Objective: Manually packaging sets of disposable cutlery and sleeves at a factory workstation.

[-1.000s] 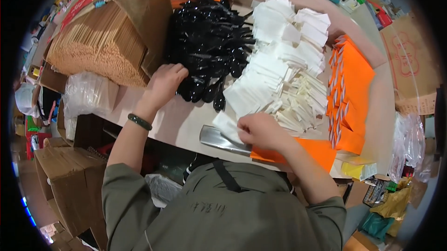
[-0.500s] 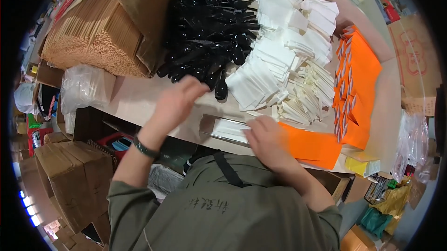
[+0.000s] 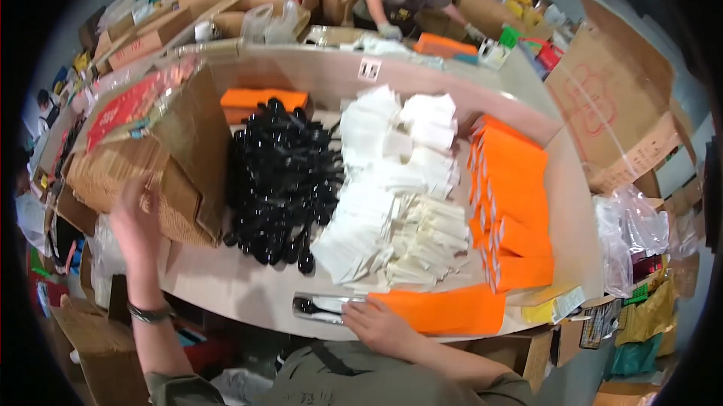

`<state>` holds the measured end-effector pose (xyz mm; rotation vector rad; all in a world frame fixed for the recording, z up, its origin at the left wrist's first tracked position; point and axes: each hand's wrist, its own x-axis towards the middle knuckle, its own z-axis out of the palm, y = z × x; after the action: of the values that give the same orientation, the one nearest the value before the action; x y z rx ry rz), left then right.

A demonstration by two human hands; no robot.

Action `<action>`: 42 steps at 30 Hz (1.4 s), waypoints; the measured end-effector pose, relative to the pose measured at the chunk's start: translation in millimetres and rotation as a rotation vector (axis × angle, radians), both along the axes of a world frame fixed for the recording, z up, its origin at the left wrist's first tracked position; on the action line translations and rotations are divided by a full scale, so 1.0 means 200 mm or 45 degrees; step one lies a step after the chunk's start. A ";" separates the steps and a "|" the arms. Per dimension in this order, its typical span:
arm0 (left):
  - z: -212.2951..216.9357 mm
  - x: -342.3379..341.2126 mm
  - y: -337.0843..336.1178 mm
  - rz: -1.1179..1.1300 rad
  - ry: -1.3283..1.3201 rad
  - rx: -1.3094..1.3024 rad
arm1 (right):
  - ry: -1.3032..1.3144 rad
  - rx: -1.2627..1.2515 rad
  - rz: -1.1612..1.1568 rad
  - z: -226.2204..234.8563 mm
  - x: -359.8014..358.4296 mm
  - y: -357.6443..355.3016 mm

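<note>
Cardboard box (image 3: 162, 172) of brown sticks sits just right of the raised left hand (image 3: 135, 218), whose fingers spread open against its side. Beyond lie one heap of black spoons (image 3: 282, 180) and white packets (image 3: 392, 203), too many to count. Right hand (image 3: 376, 323) presses flat, gripping nothing, on a clear sleeve (image 3: 320, 306) with spoon, likely steadying it, orange sleeves (image 3: 512, 210) stacked to its right on the tabletop (image 3: 226, 289).

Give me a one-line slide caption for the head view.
Left hand raised by a box of brown sticks, right hand on an orange sleeve beside piled black spoons.
</note>
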<state>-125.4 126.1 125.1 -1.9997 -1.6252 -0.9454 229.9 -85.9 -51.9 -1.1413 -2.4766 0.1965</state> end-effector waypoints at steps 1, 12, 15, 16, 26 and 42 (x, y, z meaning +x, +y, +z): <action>0.05 -0.12 0.09 0.081 0.033 -0.108 | -0.006 0.051 0.001 0.01 -0.02 -0.01; 0.08 -0.21 0.31 0.094 0.148 -0.313 | 0.063 -0.218 -0.132 0.06 0.02 -0.08; 0.08 -0.29 0.39 0.053 0.145 -0.504 | 0.058 -0.233 -0.096 0.04 0.03 -0.05; 0.06 -0.34 0.42 0.034 0.183 -0.459 | 0.066 -0.237 -0.082 0.03 0.03 -0.05; -0.56 -0.44 -0.49 0.131 -1.219 -0.577 | 0.157 -0.297 -0.162 0.13 0.09 0.02; -0.82 0.68 -0.65 -0.474 -0.597 -1.282 | 0.064 -0.322 -0.304 0.18 0.00 0.04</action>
<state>9.8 -4.2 -39.7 -2.9852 -2.3435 -0.8270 229.4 -77.9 -16.7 -1.5037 -2.2932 0.4727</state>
